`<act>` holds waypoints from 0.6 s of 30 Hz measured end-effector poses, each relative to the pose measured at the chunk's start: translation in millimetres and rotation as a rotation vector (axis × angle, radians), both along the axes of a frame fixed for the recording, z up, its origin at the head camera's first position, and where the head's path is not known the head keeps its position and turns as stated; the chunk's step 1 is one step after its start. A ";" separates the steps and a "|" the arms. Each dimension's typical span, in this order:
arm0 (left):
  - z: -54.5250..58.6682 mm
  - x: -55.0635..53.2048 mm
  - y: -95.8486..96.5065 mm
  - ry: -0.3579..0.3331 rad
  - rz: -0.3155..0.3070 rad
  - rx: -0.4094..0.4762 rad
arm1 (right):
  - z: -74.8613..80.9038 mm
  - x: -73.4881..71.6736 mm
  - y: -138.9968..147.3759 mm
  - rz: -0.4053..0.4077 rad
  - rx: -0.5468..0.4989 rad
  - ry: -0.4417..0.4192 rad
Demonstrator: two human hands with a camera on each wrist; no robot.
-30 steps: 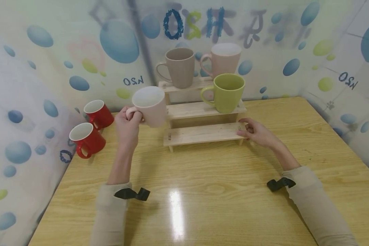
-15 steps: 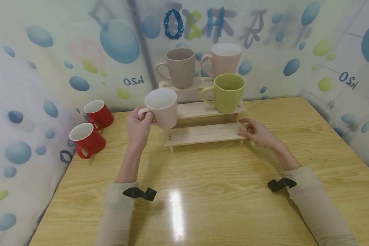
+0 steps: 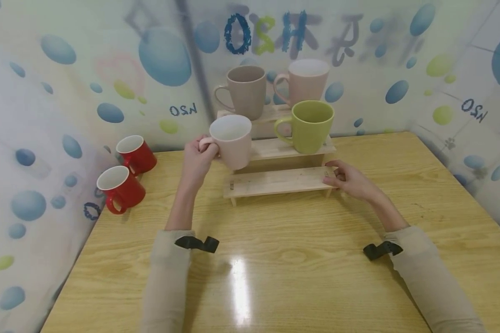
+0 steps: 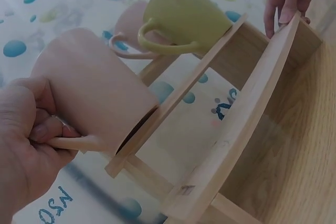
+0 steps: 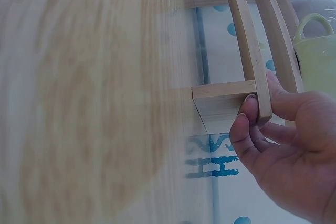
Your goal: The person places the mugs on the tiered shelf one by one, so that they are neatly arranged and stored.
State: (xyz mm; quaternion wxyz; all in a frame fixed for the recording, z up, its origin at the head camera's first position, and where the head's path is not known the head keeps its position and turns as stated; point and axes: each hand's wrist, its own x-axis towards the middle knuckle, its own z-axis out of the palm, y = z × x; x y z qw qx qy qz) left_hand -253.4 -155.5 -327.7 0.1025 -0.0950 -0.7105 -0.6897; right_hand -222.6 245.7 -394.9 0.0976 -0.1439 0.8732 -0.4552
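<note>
My left hand (image 3: 199, 162) grips the handle of a pale pink mug (image 3: 235, 145) at the left end of the middle shelf of a three-tier wooden rack (image 3: 275, 181). In the left wrist view the mug's base is at the shelf board, with a dark gap under part of it; full contact I cannot tell. My right hand (image 3: 352, 180) pinches the right end of the lowest shelf, thumb on top and fingers curled beneath, as the right wrist view shows. A green mug (image 3: 312, 128) stands on the middle shelf's right side.
On the top shelf stand a taupe mug (image 3: 246, 92) and another pink mug (image 3: 308, 83). Two red mugs (image 3: 128, 192) are on the wooden table (image 3: 291, 268) at the left, near a patterned wall covering (image 3: 83, 92).
My left hand has carried the pale pink mug rightward, from beside the rack to over the left end of its middle shelf. My right hand keeps its hold on the lowest shelf.
</note>
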 end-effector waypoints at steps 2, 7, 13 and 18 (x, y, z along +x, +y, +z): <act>-0.1 -4.7 0.8 0.001 -0.017 -0.003 | -0.5 -0.6 0.1 0.003 0.005 0.001; -1.1 -15.7 5.6 0.004 -0.052 0.005 | -1.4 -1.0 0.4 0.000 0.006 -0.001; -1.3 -27.0 10.6 0.005 -0.099 0.036 | -1.3 -0.8 0.2 -0.001 0.002 -0.006; -0.7 -36.4 14.3 0.011 -0.124 0.033 | -0.8 -0.3 0.4 -0.008 0.000 -0.003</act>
